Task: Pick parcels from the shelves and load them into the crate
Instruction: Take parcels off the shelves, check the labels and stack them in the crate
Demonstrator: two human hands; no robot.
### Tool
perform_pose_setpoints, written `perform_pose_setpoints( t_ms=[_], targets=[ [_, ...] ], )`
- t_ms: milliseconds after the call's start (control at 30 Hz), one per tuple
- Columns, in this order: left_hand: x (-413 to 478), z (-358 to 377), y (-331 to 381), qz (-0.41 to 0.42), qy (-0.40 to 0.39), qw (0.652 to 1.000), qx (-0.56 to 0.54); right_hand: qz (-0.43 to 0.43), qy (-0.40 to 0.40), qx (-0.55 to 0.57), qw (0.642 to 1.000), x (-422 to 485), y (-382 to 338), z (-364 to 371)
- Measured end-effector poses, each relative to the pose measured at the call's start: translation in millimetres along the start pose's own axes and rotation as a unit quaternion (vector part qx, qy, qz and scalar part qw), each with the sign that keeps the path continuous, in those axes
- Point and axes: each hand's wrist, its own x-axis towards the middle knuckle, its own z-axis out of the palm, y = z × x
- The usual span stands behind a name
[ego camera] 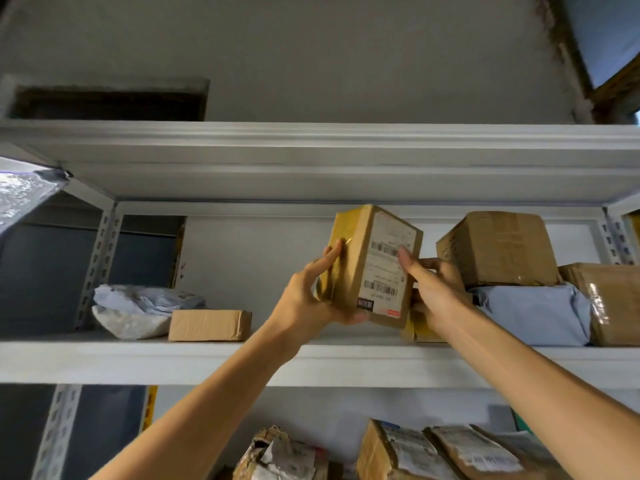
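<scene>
A small cardboard parcel (375, 261) with yellow tape and a white shipping label is held upright in front of the upper white shelf (207, 362). My left hand (311, 296) grips its left side and bottom corner, fingers curled round the taped edge. My right hand (433, 289) holds its right side, thumb lying on the label. The crate is out of view.
On the same shelf lie a flat brown box (209, 324) and grey poly bags (138, 308) at left, and stacked boxes (498, 247) over a blue-grey bag (533, 313) at right. More labelled parcels (408, 452) sit on the shelf below. Perforated metal uprights (100, 265) frame the bays.
</scene>
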Motion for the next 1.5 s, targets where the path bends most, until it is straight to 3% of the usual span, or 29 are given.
perform_pose_setpoints(
  t_ms=[67, 167, 267, 433, 667, 933, 1067, 1167, 1367, 1500],
  targets=[
    [-2, 6, 2, 0.014, -0.033, 0.999, -0.010, 0.025, 0.006, -0.014, 1.000, -2, -2, -1],
    [1, 9, 4, 0.021, 0.014, 0.999, 0.028, 0.046, 0.003, -0.040, 0.998, -3, -5, -6],
    [7, 6, 3, 0.002, 0.052, 0.997, -0.051, 0.054, -0.044, 0.000, 0.998, -4, -12, -11],
    [20, 0, 4, -0.134, 0.143, 0.965, -0.177, 0.003, -0.154, -0.039, 0.987, -6, -28, -5],
    [17, -16, 10, -0.160, 0.111, 0.966, -0.173, -0.043, -0.242, -0.107, 0.963, -10, -35, -1],
    [10, -30, 14, -0.178, 0.166, 0.969, -0.042, -0.037, -0.224, -0.136, 0.964, -13, -31, 10],
    [3, -40, 13, -0.137, 0.120, 0.983, -0.027, -0.062, -0.214, -0.172, 0.959, -13, -23, 22],
    [1, -47, 10, -0.114, 0.136, 0.984, 0.032, -0.082, -0.196, -0.210, 0.954, -11, -8, 35],
    [3, -68, -6, -0.093, 0.167, 0.968, 0.160, -0.040, -0.197, -0.190, 0.961, -7, 30, 63],
    [3, -80, -19, -0.087, 0.122, 0.966, 0.211, -0.032, -0.201, -0.231, 0.951, -3, 53, 75]
  ],
)
